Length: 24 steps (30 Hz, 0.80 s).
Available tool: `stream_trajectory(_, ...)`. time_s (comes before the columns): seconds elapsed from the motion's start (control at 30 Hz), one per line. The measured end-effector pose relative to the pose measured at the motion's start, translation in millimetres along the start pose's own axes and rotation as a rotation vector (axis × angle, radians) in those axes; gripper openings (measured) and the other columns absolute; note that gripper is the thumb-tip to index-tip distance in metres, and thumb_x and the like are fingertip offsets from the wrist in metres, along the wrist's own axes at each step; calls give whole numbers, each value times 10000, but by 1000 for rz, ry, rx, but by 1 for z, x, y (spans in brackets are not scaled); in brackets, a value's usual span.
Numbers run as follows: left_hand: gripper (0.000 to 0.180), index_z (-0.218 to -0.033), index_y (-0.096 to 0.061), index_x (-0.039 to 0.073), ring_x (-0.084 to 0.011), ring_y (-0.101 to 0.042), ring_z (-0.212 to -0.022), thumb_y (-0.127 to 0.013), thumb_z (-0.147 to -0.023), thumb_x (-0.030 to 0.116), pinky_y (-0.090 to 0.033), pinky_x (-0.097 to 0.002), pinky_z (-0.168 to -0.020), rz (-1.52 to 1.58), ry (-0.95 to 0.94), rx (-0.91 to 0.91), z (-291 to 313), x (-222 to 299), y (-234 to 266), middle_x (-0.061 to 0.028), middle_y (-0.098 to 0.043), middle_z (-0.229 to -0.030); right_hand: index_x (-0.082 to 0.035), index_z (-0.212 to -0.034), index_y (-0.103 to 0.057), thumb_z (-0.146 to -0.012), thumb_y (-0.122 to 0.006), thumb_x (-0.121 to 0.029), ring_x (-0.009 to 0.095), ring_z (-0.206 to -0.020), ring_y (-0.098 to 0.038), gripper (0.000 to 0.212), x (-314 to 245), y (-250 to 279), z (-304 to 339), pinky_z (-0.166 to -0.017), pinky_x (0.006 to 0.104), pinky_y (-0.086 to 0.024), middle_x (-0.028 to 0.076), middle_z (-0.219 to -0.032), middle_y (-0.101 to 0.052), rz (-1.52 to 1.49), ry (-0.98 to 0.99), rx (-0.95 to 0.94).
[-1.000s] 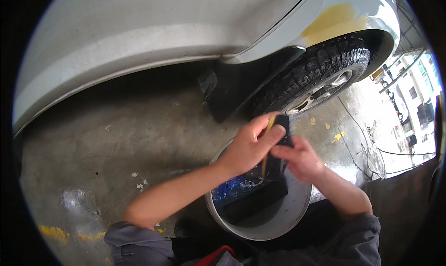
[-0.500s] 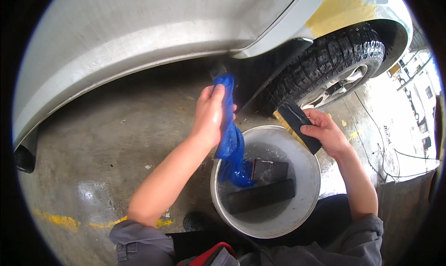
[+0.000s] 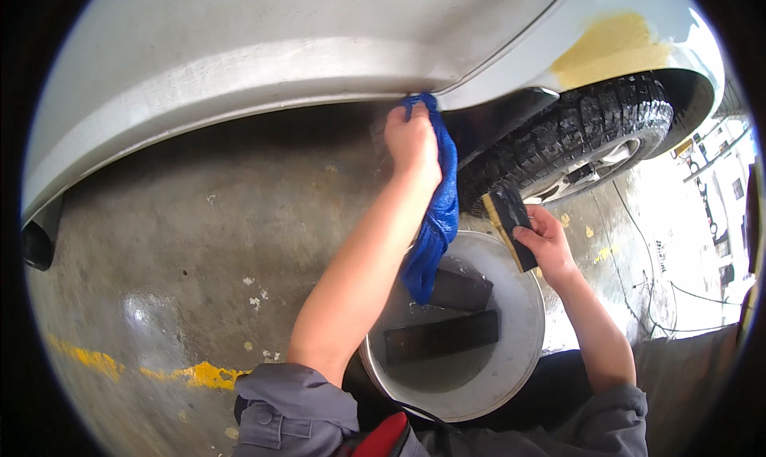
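My left hand point(image 3: 412, 142) is closed round a wet blue cloth point(image 3: 444, 206) just below the lower edge of the pale car body point(image 3: 319, 66). The cloth hangs down from my fist, its lower end over the bucket point(image 3: 527, 353). In my right hand point(image 3: 547, 243) is a black sanding block point(image 3: 511, 218) with a tan layer along one side, gripped between thumb and fingers, near the tyre and above the bucket's far rim. Two dark blocks, one squarish point(image 3: 463, 289) and one long point(image 3: 440, 337), are in the bucket's cloudy water.
A tan filler patch point(image 3: 610, 50) marks the fender above the wet black tyre point(image 3: 574, 130). The bucket stands close in front of me on the concrete floor point(image 3: 199, 258). A thin dark cable point(image 3: 650, 281) lies on the floor at the right.
My left hand has moved up and right with the cloth, toward the car's lower edge, lifting the cloth further out of the bucket. My right hand has shifted slightly, the block now more upright.
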<state>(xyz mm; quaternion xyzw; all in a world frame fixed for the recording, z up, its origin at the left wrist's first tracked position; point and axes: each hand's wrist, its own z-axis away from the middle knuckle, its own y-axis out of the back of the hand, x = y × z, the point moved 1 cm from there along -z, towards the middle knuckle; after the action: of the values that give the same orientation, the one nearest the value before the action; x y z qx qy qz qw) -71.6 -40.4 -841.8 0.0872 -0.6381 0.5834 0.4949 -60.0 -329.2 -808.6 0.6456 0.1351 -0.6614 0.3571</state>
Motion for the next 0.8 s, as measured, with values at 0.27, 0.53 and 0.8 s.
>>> stream_trajectory(0.27, 384, -1299, -615, -79, -322, -626, -1229, -625, -957, 95, -474, -418, -1059, -84, 19, 287, -51, -14, 2, -276, -659, -1326, -14, -1262, -596, -980, -632, 15, 59, -891, -625, 286, 34, 1, 2, -815, 217, -475, 1, -993, -716, -102, 65, 183)
stream_trajectory(0.53, 295, -1201, -636, -47, -428, -675, -1160, -653, -960, 122, -508, -437, -1002, -209, -269, 244, -49, -29, 2, -298, -709, -1172, -5, -1274, -566, -1005, -613, 11, 49, -912, -616, 274, 33, -5, 0, -818, 216, -467, -2, -1014, -704, 23, 137, 155)
stream_trajectory(0.8, 241, -1121, -655, -45, -406, -711, -1041, -702, -945, 114, -524, -436, -958, -139, -191, 173, -20, -26, 4, -252, -733, -1070, -7, -1271, -581, -996, -650, -33, 58, -959, -597, 284, 34, -1, 4, -889, 218, -444, -10, -1047, -680, 30, 83, 179)
